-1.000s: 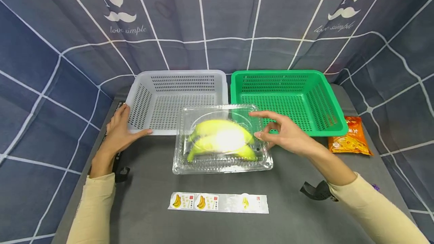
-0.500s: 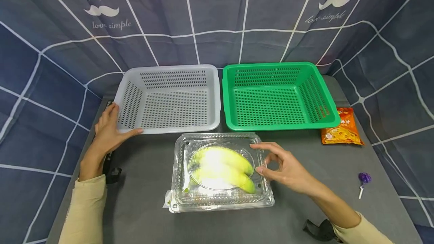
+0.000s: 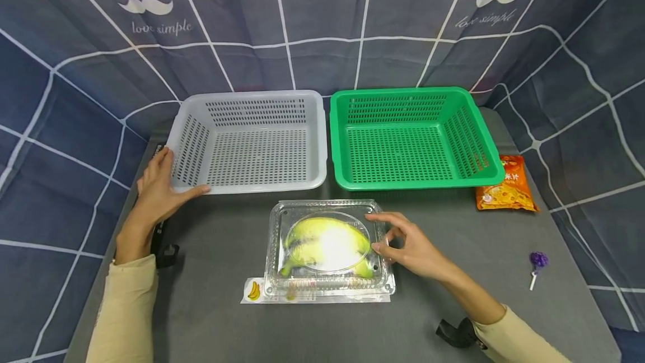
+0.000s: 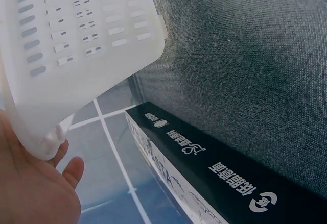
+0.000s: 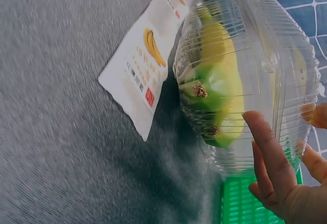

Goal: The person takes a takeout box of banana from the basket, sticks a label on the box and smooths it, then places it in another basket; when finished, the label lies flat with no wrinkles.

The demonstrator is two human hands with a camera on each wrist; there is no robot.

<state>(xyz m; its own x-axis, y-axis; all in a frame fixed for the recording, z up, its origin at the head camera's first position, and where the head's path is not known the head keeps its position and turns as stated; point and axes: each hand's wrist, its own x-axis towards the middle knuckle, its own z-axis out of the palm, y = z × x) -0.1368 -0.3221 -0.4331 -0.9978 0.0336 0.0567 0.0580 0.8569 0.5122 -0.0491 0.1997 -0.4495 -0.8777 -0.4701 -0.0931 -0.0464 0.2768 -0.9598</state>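
Observation:
In the head view, a clear plastic clamshell box (image 3: 282, 214) with bananas (image 3: 304, 234) inside lies over part of a strip of banana stickers (image 3: 253, 290). My right hand (image 3: 415, 248) holds the box's right side with thumb and fingers; the right wrist view shows fingertips (image 5: 253, 119) against its ridged wall. Whether the box touches the table is hard to tell. At the far left, my left hand (image 3: 157, 192) grips the front left corner of a white perforated basket (image 3: 252, 189), thumb along the front rim, the other fingers along its left side.
A green basket (image 3: 413, 184) stands right of the white one. An orange snack bag (image 3: 509, 189) and a purple lollipop (image 3: 538, 260) lie at the right. A long black printed box (image 4: 204, 157) lies beside the white basket. Dark checked cloth (image 3: 322, 21) hangs behind.
My right hand has brought the clear box from the baskets' front edges toward me, over the sticker strip, then slightly away again. The left hand stays at the white basket's corner.

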